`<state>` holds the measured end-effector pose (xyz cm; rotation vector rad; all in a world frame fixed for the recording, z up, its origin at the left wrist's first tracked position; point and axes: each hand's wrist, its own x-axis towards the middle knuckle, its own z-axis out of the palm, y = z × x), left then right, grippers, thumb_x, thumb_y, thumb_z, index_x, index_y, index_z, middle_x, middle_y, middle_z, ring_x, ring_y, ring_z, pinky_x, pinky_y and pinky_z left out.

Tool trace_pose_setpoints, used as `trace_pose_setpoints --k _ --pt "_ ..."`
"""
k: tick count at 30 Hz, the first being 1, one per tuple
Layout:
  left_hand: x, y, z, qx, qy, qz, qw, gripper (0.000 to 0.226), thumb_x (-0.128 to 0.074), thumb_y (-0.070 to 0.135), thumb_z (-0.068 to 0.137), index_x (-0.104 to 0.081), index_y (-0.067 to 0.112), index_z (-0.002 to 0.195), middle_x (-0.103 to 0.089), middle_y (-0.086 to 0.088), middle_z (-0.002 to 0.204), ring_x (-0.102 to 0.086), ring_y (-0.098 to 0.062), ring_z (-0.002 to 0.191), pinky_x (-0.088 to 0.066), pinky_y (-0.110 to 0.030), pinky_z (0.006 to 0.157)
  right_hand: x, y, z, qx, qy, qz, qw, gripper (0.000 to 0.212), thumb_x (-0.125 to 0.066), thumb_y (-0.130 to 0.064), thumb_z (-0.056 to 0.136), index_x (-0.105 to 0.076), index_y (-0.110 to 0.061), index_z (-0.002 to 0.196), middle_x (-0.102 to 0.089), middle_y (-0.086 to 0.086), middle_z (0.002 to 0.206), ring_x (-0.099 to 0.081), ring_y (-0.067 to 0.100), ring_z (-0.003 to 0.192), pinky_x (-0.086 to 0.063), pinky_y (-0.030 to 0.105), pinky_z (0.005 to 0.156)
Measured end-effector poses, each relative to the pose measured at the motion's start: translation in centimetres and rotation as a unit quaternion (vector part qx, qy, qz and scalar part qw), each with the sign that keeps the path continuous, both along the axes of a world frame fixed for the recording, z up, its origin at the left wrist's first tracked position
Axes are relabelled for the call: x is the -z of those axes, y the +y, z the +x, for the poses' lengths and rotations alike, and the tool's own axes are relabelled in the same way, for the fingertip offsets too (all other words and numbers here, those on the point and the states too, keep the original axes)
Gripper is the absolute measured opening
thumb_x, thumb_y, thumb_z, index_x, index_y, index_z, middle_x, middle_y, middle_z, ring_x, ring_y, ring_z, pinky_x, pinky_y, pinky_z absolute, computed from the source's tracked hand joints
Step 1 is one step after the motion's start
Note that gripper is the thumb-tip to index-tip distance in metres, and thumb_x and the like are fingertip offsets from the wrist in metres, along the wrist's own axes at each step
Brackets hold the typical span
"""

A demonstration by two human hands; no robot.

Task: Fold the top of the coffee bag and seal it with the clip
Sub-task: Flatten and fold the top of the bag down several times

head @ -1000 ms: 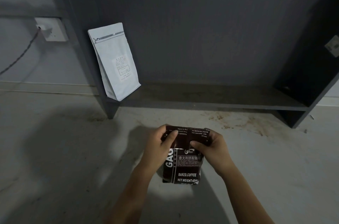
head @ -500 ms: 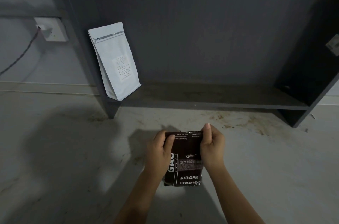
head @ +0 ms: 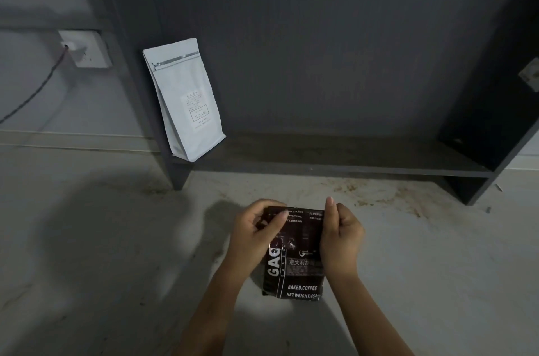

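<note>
Dark coffee bag (head: 294, 256) stands upright on the concrete floor (head: 102, 239) at 6 o'clock in frame, label facing the camera - "BAKED.COFFEE" and "NET.WEIGHT" readable near the base. Top section is folded over toward the front, reversed print showing along the upper strip. Left hand (head: 253, 234) grips the bag's upper left corner, thumb across the front, fingers (head: 272, 208) curled over the top edge - clamped on the fold. Right hand (head: 339, 236) pinches the upper right corner, thumb pointing up alongside the edge, remaining fingers curled behind the bag. Both forearms come in from 6 o'clock. White pouch (head: 186, 102) at 11 o'clock leans on the left upright of a dark shelf unit (head: 335, 157), its base on the low shelf. Wall socket (head: 87, 49) with a cable plugged in at 10 o'clock, well apart from the bag
</note>
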<state>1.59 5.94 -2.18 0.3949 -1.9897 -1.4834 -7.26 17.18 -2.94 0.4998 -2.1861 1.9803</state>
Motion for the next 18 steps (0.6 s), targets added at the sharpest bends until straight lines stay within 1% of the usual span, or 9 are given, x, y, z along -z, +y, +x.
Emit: trace_pose_setpoints --k 1,5,6,8,10,12,14,16,18 --pt "-0.3 -0.2 0.0 0.003 0.001 0.005 1.0 0.0 -0.068 0.021 0.08 -0.068 0.021 0.079 -0.073 0.001 0.077 -0.069 -0.014 0.075 -0.055 -0.023 0.067 -0.1 0.0 0.0 -0.01 -0.001 -0.004 1.0 0.047 -0.047 -0.025 0.09 -0.034 -0.003 0.05 -0.032 0.004 0.046 -0.03 0.01 0.042 -0.023 0.021 0.04" --pt "-0.5 -0.7 0.0 -0.019 0.005 -0.001 1.0 0.034 -0.068 0.0 0.076 -0.066 0.031 0.063 -0.072 0.014 0.065 -0.066 -0.004 0.064 -0.051 -0.015 0.062 -1.1 0.9 -0.3 -0.101 0.026 0.014 0.994 0.043 -0.05 -0.024 0.089 -0.037 -0.015 0.049 -0.036 -0.003 0.045 -0.033 0.008 0.041 -0.027 0.018 0.041" --pt "-0.5 -0.7 0.0 -0.019 0.004 -0.001 1.0 0.037 -0.068 -0.003 0.076 -0.065 0.031 0.061 -0.071 0.014 0.062 -0.065 -0.002 0.061 -0.05 -0.014 0.06 -1.6 1.3 -0.5 -0.129 0.053 0.041 0.989 0.038 -0.052 -0.024 0.089 -0.045 -0.016 0.052 -0.043 -0.003 0.047 -0.04 0.009 0.044 -0.032 0.018 0.043" --pt "-0.7 -0.6 -0.1 -0.019 0.002 -0.011 1.0 0.039 -0.067 -0.004 0.075 -0.062 0.03 0.057 -0.069 0.015 0.058 -0.062 0.0 0.057 -0.048 -0.013 0.056 -2.6 1.8 -0.9 -0.18 0.119 0.126 0.968 0.022 -0.057 -0.027 0.085 -0.062 -0.018 0.065 -0.059 -0.006 0.062 -0.054 0.007 0.06 -0.041 0.016 0.057" --pt "-1.0 -0.4 -0.1 -0.023 -0.003 -0.031 0.999 0.041 -0.068 -0.004 0.074 -0.061 0.032 0.056 -0.066 0.017 0.055 -0.059 0.002 0.053 -0.045 -0.013 0.054 -3.3 1.9 -1.0 -0.215 0.171 0.202 0.94 0.008 -0.064 -0.027 0.079 -0.069 -0.022 0.078 -0.065 -0.01 0.073 -0.056 0.005 0.074 -0.041 0.014 0.068" --pt "-1.7 -0.3 0.1 -0.019 -0.014 -0.059 0.998 0.039 -0.069 0.001 0.075 -0.06 0.034 0.056 -0.065 0.017 0.055 -0.057 0.002 0.052 -0.043 -0.014 0.053 -3.7 1.7 -0.8 -0.208 0.198 0.224 0.932 0.003 -0.068 -0.023 0.075 -0.07 -0.021 0.077 -0.068 -0.007 0.072 -0.056 0.009 0.074 -0.039 0.016 0.068" --pt "-2.7 -0.3 0.5 -0.004 -0.046 -0.145 0.988 0.029 -0.067 0.014 0.079 -0.058 0.035 0.062 -0.064 0.014 0.059 -0.058 -0.001 0.057 -0.044 -0.019 0.055 -3.7 1.5 -0.6 -0.18 0.21 0.212 0.937 0.004 -0.068 -0.021 0.072 -0.068 -0.019 0.068 -0.068 -0.004 0.065 -0.054 0.011 0.068 -0.04 0.019 0.065" --pt "-4.0 -0.3 0.8 0.013 -0.096 -0.282 0.955 0.012 -0.062 0.023 0.083 -0.062 0.029 0.072 -0.063 0.013 0.066 -0.057 -0.004 0.064 -0.043 -0.018 0.059 -3.8 1.3 -0.3 -0.166 0.222 0.204 0.939 0.008 -0.066 -0.02 0.07 -0.065 -0.017 0.063 -0.066 -0.002 0.06 -0.054 0.013 0.065 -0.042 0.025 0.062" --pt "-4.8 -0.1 0.9 -0.008 -0.121 -0.383 0.916 0.01 -0.06 0.023 0.082 -0.065 0.024 0.074 -0.061 0.011 0.065 -0.053 -0.006 0.066 -0.034 -0.017 0.063 -3.8 1.1 0.0 -0.17 0.235 0.205 0.935 0.008 -0.066 -0.018 0.069 -0.065 -0.016 0.061 -0.065 -0.001 0.059 -0.054 0.015 0.063 -0.044 0.028 0.061"
